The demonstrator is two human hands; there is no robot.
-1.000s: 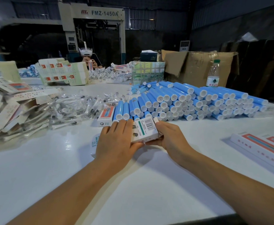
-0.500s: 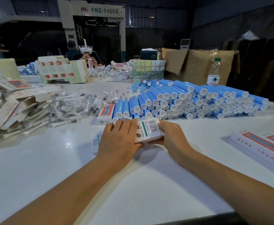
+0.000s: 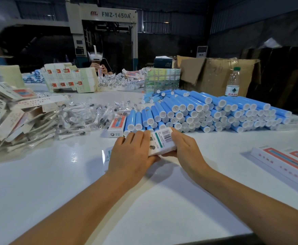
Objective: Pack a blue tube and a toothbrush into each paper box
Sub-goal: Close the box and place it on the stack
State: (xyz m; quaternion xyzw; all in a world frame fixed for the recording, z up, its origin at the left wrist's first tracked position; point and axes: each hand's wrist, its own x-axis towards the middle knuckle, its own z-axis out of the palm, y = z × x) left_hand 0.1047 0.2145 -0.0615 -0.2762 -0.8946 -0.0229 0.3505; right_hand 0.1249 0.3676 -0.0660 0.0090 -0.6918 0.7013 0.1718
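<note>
Both my hands hold paper box (image 3: 162, 142) on tabletop (image 3: 56, 183), before blue tubes (image 3: 206, 110): left hand (image 3: 132, 156), right hand (image 3: 185, 149). Risk: hard grip crushes thin card, flap tears.

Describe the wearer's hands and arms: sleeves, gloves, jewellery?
Both forearms are bare as far as the frame shows, no sleeves in view. The left hand and right hand have no gloves; no rings, watch or wristband visible. No cables or markings.
</note>
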